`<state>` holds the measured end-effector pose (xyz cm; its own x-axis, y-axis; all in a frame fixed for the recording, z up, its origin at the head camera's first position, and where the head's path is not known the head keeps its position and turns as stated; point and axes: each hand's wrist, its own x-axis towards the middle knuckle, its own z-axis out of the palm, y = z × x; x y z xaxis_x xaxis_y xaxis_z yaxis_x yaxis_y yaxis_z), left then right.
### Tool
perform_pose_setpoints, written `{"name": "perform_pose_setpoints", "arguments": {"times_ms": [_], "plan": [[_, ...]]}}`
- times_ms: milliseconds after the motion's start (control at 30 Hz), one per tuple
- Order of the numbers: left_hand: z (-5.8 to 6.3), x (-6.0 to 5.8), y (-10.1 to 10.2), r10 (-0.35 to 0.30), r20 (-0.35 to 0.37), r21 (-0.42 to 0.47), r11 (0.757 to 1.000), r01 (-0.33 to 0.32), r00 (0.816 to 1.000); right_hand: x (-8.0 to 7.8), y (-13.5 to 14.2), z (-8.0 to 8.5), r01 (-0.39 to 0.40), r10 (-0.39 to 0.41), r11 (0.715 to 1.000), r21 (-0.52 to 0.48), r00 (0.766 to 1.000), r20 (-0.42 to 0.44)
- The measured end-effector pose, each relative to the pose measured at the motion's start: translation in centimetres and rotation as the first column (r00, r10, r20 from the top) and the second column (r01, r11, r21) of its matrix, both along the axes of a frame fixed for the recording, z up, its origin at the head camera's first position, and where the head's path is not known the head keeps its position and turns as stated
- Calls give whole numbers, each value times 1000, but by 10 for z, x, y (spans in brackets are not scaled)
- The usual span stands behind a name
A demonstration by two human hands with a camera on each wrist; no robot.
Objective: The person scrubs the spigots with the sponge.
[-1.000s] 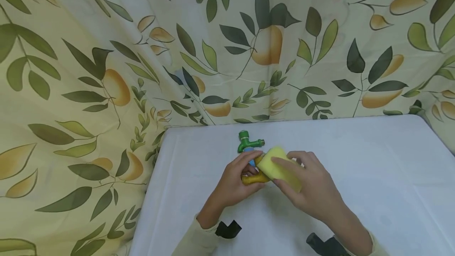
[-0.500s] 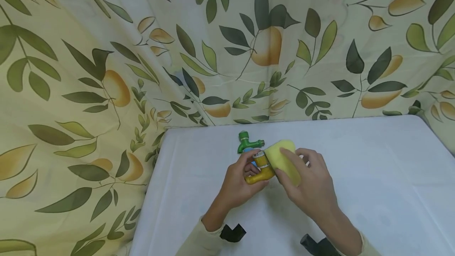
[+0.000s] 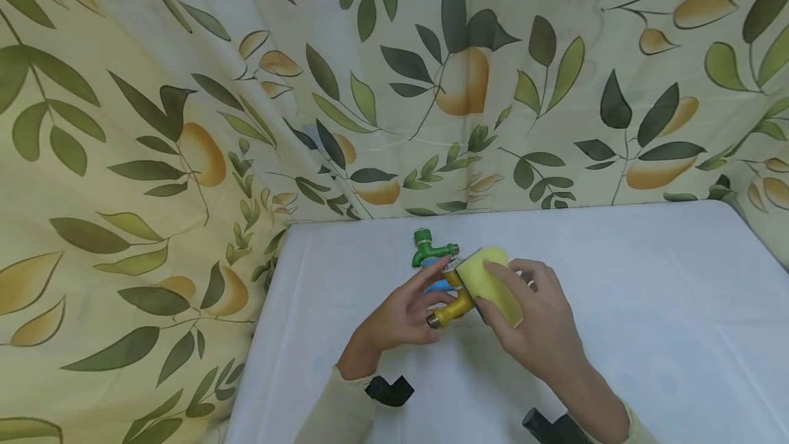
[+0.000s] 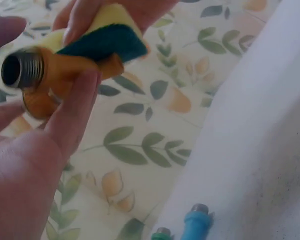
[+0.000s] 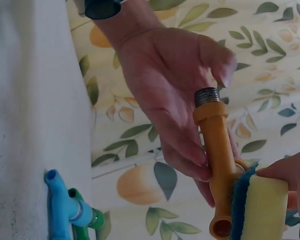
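A yellow tap (image 3: 455, 307) is held up between my hands, its threaded metal end (image 5: 206, 96) pointing toward my left side. My left hand (image 3: 401, 310) has its fingers loosely extended along the tap, touching it, while the thumb stands off from it. My right hand (image 3: 545, 327) grips a yellow sponge (image 3: 479, 274) between thumb and fingers. The sponge's dark green scouring side (image 4: 112, 42) lies against the tap's body. In the right wrist view, the scouring side covers part of the tap.
Behind my left hand, a green tap (image 3: 431, 250) and a blue tap (image 5: 62, 205) lie close together on the white table (image 3: 616, 279). A leaf-patterned curtain (image 3: 394, 88) hangs along the back and left. Black mounts (image 3: 390, 390) sit at both wrists.
My left hand has loosened from the tap, its thumb coming away. The tap has turned so its threaded end shows. The sponge has shifted along the tap, still in my right hand.
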<state>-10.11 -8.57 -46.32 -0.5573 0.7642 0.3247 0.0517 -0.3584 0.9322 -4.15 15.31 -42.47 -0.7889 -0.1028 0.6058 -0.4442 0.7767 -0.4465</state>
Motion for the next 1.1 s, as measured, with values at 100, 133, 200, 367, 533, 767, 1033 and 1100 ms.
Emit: {"name": "perform_pose_setpoints", "arguments": {"times_ms": [100, 133, 200, 367, 533, 767, 1033, 1100], "plan": [[-6, -6, -2, -95, 34, 60, 994, 93, 995, 1, 1, 0, -3, 4, 1000, -25, 999, 37], [-8, -7, -2, -109, 37, 76, 991, 106, 993, 1, 1, 0, -12, 13, 999, -31, 999, 47], [-13, -10, -1, -122, 39, 113, 987, 117, 992, 2, 1, 0, -49, 51, 998, -38, 997, 51], [-18, -10, 2, -108, 50, 171, 980, 98, 993, -1, 1, 3, -47, 49, 998, -32, 997, 59], [-18, -9, 4, -89, 71, 192, 979, 74, 993, 0, 0, 3, -58, 60, 998, -32, 996, 67], [-19, -7, 10, -38, 82, 207, 978, 21, 996, -2, -1, 1, -39, 42, 998, -46, 998, 56], [-21, -8, 14, -12, 104, 214, 977, -11, 995, -4, 2, 1, -17, 20, 999, -49, 998, 58], [-20, -8, 14, -11, 105, 215, 977, -12, 994, -4, 3, 1, -23, 27, 998, -50, 997, 76]]}}
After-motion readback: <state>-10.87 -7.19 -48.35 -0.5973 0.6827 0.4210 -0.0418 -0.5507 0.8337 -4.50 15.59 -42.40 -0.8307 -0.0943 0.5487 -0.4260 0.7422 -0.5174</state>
